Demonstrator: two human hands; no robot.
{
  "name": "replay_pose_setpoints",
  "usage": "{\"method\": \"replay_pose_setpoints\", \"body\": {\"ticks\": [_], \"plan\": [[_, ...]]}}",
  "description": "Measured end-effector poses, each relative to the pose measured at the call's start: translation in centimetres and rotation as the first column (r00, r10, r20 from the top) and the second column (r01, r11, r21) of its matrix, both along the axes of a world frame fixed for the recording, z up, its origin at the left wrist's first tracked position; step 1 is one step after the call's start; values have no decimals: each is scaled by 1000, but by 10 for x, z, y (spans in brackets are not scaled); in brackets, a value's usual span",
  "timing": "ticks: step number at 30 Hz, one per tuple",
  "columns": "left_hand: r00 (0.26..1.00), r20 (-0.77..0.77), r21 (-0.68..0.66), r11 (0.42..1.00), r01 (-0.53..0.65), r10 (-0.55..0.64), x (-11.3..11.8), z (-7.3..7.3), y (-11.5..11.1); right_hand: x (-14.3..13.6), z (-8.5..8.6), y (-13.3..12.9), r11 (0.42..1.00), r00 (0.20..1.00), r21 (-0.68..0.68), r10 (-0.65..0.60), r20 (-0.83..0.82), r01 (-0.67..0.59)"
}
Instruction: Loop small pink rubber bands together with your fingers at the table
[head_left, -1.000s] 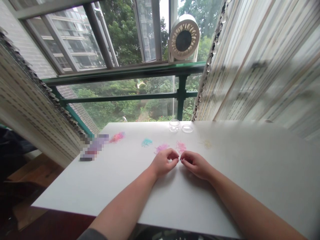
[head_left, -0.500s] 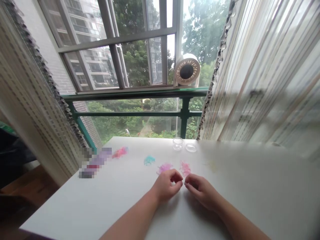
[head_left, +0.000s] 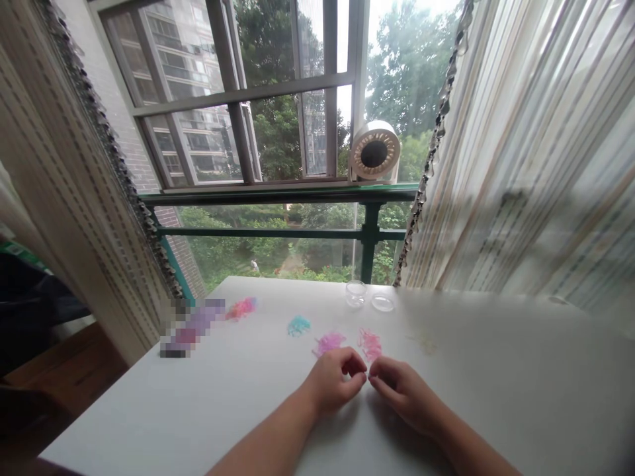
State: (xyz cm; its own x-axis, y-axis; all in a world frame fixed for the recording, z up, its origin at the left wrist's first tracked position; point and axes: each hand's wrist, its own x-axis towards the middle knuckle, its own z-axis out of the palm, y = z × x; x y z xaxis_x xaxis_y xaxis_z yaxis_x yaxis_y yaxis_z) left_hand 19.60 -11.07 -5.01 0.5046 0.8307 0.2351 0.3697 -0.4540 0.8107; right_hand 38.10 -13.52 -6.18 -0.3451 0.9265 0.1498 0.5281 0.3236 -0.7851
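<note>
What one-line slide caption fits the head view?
Left hand and right hand meet fingertip to fingertip on a white table, just before small pink, magenta and teal piles.

I see a white table (head_left: 198, 410) carrying small heaps toward its far edge: coral-pink (head_left: 241, 307), teal (head_left: 298, 325), magenta (head_left: 329, 342), pink (head_left: 370, 344), and a faint one (head_left: 424, 340), perhaps pale yellow. The railing (head_left: 278, 196) is green; the curtain (head_left: 526, 152) is cream-striped.
</note>
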Motion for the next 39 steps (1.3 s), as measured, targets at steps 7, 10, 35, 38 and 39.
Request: {"method": "replay_pose_setpoints", "body": {"ticks": [7, 10, 35, 38, 39], "plan": [[1000, 0, -5, 1000, 7, -7, 0, -1, 0, 0, -3, 1, 1000, 1000, -7, 2, 5, -2], [1000, 0, -8, 1000, 8, -8, 0, 1, -1, 1, -3, 0, 1000, 1000, -7, 1, 7, -1], [1000, 17, -25, 1000, -12, 13, 1, 3, -3, 3, -8, 1, 999, 1000, -32, 16, 15, -15], [999, 33, -41, 999, -27, 29, 2, 1, -5, 7, -19, 5, 998, 998, -46, 52, 30, -51], [999, 41, -44, 998, -35, 36, 2, 1, -5, 8, -23, 6, 996, 997, -51, 77, 33, -75]]}}
